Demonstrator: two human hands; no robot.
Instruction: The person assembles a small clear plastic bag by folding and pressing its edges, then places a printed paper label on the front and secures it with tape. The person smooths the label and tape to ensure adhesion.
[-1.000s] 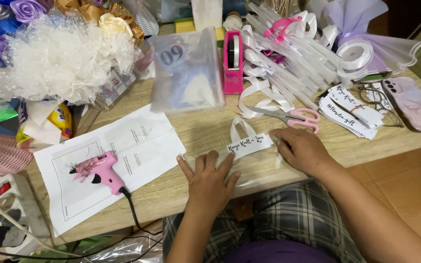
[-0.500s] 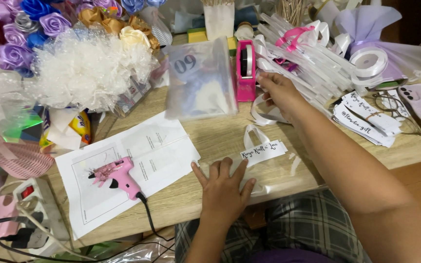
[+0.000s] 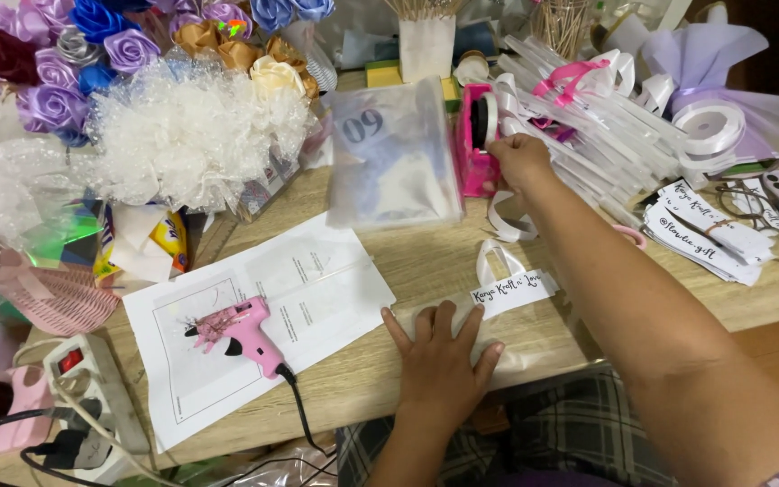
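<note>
Having moved from the near ribbon, the right hand (image 3: 520, 160) is gripping the far pink tape dispenser (image 3: 477, 142) while the left hand (image 3: 444, 356), fingers spread, is pinning clear wrap (image 3: 534, 347) flat on the desk (image 3: 426, 261).

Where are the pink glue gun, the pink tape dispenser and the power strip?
Glue gun (image 3: 243, 332): head view, on its pink body.
Tape dispenser (image 3: 474, 144): head view, on its pink side.
Power strip (image 3: 92, 383): head view, on its white casing.
</note>
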